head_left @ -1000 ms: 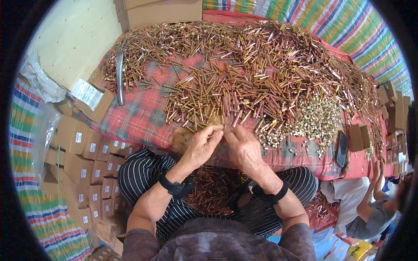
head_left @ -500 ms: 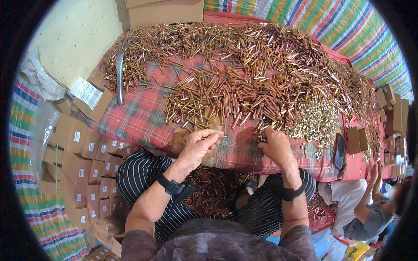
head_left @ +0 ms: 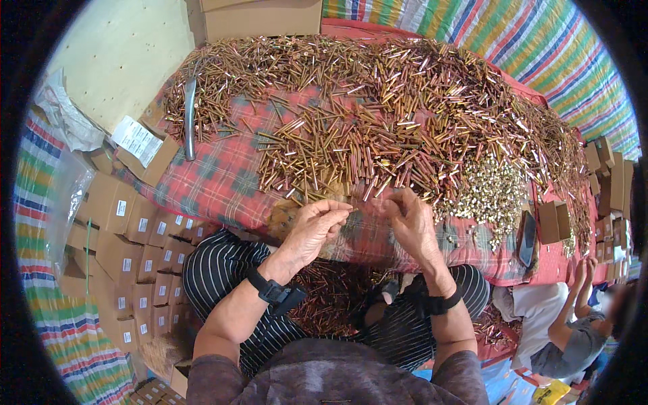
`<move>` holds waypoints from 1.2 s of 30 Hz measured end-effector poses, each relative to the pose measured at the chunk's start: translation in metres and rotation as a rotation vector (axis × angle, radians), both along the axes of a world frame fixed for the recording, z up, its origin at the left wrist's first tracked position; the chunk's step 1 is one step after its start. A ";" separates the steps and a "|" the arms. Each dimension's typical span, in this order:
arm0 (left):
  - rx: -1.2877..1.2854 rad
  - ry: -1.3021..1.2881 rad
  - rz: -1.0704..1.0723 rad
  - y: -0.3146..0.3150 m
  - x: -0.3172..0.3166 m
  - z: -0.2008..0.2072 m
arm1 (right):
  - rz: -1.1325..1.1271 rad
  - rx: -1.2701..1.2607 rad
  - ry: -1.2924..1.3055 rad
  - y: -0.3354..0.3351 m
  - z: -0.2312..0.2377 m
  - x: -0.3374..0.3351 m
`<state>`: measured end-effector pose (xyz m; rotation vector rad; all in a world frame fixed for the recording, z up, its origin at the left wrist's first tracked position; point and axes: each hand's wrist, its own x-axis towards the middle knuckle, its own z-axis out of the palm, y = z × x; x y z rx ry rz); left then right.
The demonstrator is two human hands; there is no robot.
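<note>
My left hand (head_left: pixel 316 226) is closed in a pinch on a thin copper-coloured metal rod (head_left: pixel 354 210), whose end sticks out past the fingertips toward the right. Facing it, a short gap away, is my right hand (head_left: pixel 413 223). Its fingers are bent together and the tips are smeared by motion; anything between them is too small to make out. Both hands are over the near edge of a red plaid cloth (head_left: pixel 233 172). Just beyond them spreads a large heap of similar metal rods (head_left: pixel 378 145). A pile of short, pale gold metal pieces (head_left: pixel 491 192) lies to the right.
A curved metal bar (head_left: pixel 190 121) rests at the left. Stacked cardboard boxes (head_left: pixel 128 226) fill the left side. A dark phone-like slab (head_left: pixel 526 239) and a small open box (head_left: pixel 554 221) are at the right, near another person (head_left: pixel 574 337). More rods lie between my knees.
My right hand has moved left, from the cloth by the small pieces to a spot close to my left hand. The left hand keeps its pinch, nearly in place.
</note>
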<state>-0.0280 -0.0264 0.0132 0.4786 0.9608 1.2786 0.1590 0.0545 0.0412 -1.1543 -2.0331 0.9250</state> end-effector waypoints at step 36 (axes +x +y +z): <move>0.062 0.070 0.005 -0.001 -0.002 0.000 | 0.150 -0.106 0.325 -0.027 -0.018 -0.024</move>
